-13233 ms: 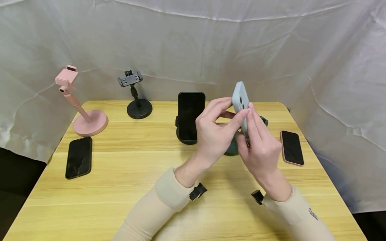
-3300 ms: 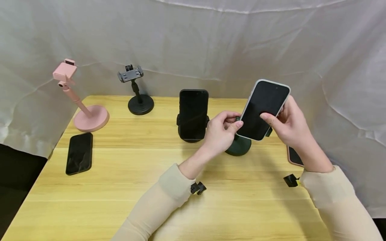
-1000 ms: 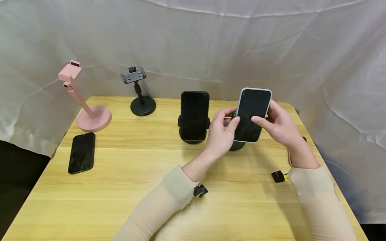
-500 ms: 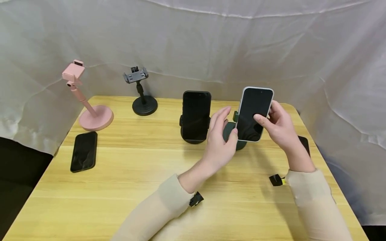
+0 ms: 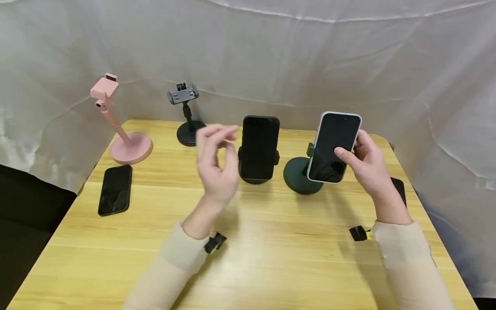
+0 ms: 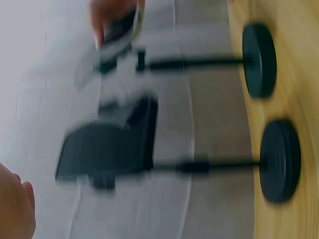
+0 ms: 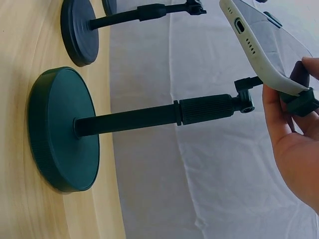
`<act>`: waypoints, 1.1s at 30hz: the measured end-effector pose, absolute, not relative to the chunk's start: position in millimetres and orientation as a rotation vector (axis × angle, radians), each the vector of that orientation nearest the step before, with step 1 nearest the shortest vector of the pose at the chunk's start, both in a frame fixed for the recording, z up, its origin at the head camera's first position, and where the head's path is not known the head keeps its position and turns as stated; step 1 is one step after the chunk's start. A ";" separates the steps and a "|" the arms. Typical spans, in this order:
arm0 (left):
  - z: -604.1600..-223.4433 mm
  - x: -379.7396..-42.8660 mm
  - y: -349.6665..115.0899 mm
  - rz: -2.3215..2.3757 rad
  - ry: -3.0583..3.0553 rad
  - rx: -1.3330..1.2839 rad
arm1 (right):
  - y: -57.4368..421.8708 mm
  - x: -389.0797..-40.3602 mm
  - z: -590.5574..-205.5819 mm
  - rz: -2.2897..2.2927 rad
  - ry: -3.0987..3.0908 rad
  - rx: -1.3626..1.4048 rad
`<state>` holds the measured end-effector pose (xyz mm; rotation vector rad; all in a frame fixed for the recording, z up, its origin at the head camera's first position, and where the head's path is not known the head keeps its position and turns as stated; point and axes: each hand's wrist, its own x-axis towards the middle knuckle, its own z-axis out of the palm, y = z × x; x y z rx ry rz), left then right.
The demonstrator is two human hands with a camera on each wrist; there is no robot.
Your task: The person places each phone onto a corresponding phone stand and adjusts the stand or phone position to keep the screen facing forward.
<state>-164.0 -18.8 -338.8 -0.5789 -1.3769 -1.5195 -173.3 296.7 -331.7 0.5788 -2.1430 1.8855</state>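
My right hand (image 5: 368, 165) grips a smartphone in a pale case (image 5: 335, 144), thumb on its dark screen and fingers behind its right edge. In the right wrist view the phone's pale lower edge (image 7: 251, 50) sits at the clamp (image 7: 303, 102) of the dark green phone stand (image 7: 154, 119), with my fingers around that clamp. The stand's round base (image 5: 298, 176) rests on the table. My left hand (image 5: 217, 168) is raised in the air, fingers loosely bent and holding nothing, left of a black phone (image 5: 260, 148) mounted on a black stand.
A bare black phone stand (image 5: 187, 116) and a pink phone stand (image 5: 131, 148) stand at the back left. One dark phone (image 5: 115, 189) lies on the table (image 5: 271, 258) at left; another phone (image 5: 399, 189) is partly hidden behind my right arm. A grey cloth (image 5: 248, 56) hangs behind.
My left hand has let go at the pale phone's left edge and moved left. My right hand still holds the phone, which was more tilted about three seconds ago.
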 end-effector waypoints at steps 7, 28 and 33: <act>-356.0 -198.5 -85.6 -1.504 -1.438 -0.339 | 296.5 -172.8 -333.0 1.859 -2.148 0.569; -402.6 -311.3 -185.5 -1.764 -2.141 0.454 | 294.9 -168.0 -335.6 1.824 -2.136 0.583; -408.8 -331.5 -189.4 -1.769 -2.267 0.399 | 294.5 -168.5 -335.4 1.815 -2.146 0.577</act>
